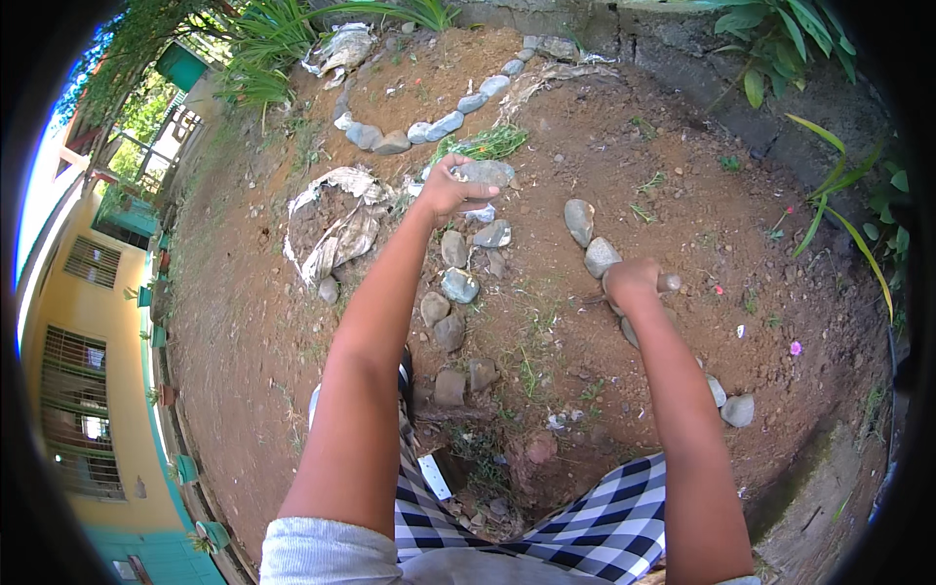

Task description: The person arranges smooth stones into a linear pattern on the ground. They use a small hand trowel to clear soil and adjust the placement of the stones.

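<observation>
My left hand (447, 189) grips a flat grey stone (486, 173) beside a clump of pulled green grass (493, 142). Below that hand lie several loose stones, among them a bluish one (460, 285). To the right, my right hand (633, 284) is closed around a slim handle whose rounded end (668, 282) sticks out past the fist; the rest of the tool is hidden or too thin to make out. That fist is just over a row of stones, with a pale grey stone (602, 257) directly above it and another partly covered beneath it.
A curved stone border (444, 126) crosses the soil further off. Torn, dirty sacking (344, 245) lies left of the loose stones. A concrete wall (673, 66) with leafy plants bounds the far right. Two stones (737, 410) lie lower right. Potted plants line a yellow building at left.
</observation>
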`<state>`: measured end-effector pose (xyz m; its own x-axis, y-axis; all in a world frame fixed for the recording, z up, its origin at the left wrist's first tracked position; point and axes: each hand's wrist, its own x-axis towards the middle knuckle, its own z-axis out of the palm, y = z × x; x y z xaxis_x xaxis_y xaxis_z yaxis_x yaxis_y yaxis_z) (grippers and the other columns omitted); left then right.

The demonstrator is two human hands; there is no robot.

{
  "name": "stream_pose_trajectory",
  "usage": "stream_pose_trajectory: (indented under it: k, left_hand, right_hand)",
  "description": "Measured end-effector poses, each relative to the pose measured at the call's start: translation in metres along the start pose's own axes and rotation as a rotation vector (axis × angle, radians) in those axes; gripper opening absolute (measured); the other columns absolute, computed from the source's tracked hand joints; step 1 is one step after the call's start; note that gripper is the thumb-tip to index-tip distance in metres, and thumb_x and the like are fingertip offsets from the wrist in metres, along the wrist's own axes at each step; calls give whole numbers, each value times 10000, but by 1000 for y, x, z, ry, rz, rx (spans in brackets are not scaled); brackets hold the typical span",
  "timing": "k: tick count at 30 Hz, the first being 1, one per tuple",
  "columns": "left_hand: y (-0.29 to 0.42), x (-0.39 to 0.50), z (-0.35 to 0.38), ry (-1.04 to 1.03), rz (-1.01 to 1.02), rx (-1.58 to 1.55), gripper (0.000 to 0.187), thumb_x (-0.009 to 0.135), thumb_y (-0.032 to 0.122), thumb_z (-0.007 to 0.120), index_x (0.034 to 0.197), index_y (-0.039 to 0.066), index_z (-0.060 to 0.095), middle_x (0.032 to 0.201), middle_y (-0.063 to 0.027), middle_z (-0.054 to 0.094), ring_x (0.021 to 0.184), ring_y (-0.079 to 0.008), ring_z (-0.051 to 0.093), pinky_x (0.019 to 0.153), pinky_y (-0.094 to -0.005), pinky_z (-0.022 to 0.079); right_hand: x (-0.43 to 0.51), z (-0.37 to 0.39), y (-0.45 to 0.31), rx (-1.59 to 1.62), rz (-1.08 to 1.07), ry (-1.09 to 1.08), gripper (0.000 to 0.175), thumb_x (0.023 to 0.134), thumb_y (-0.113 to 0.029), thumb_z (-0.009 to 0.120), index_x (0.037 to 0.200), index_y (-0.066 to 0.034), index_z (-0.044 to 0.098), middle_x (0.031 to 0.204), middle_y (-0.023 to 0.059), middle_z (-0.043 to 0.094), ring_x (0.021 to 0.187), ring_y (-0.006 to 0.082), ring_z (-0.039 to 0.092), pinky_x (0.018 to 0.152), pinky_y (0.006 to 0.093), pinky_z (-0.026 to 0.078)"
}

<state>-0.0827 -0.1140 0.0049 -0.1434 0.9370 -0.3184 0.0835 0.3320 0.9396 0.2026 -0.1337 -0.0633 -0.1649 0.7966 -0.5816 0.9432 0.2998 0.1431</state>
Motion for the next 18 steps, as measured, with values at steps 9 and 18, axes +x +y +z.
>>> stream_pose_trajectory:
  k: [9,18]
  left_hand:
    - [-54,106,-38,-155,-41,37,606,632,-35,765,1137,129,472,918,-50,613,873,-156,600,653,-314,486]
    - [-30,212,-59,-279,-34,-283,318,637,47,793,850,87,561,784,-20,595,703,-113,533,605,-277,414]
  right_hand:
    - [0,-19,-39,273,46,63,295,828,-249,551,1006,-37,654,1007,113,667,951,260,639,755,365,494]
    - [116,27,-291,625,-170,568,167,755,-131,578,862,-2,583,902,196,605,898,315,574,822,379,470]
